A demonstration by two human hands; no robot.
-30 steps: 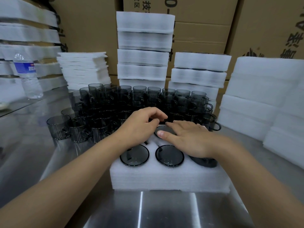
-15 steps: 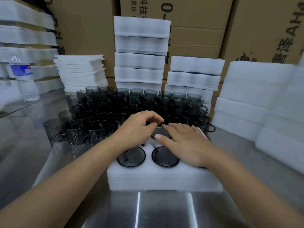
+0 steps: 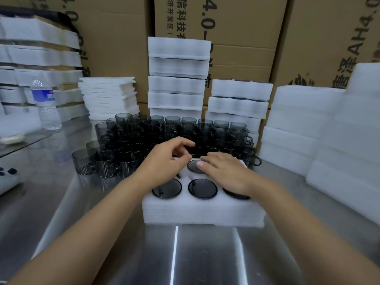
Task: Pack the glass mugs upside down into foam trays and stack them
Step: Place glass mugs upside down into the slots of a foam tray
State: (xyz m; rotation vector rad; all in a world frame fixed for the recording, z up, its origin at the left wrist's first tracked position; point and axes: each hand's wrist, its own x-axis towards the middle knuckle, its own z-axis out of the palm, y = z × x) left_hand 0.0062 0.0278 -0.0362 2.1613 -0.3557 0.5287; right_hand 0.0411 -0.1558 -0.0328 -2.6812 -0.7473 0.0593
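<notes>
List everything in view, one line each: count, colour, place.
Foam tray: one, white, table centre, under both hands.
Upturned mugs: four bases visible, smoky grey, in the tray's holes.
Loose mugs: many, smoky grey, upright behind the tray.
Foam tray stacks: several, white, rear, left and right.
Foam sheets: one pile, white, rear left.
Water bottle: one, clear, blue label, left.
Cardboard boxes: several, brown, behind.
Table: one, steel.
Left hand: fingers curled over tray's rear left; grip unclear.
Right hand: fingers flat on a rear mug.
</notes>
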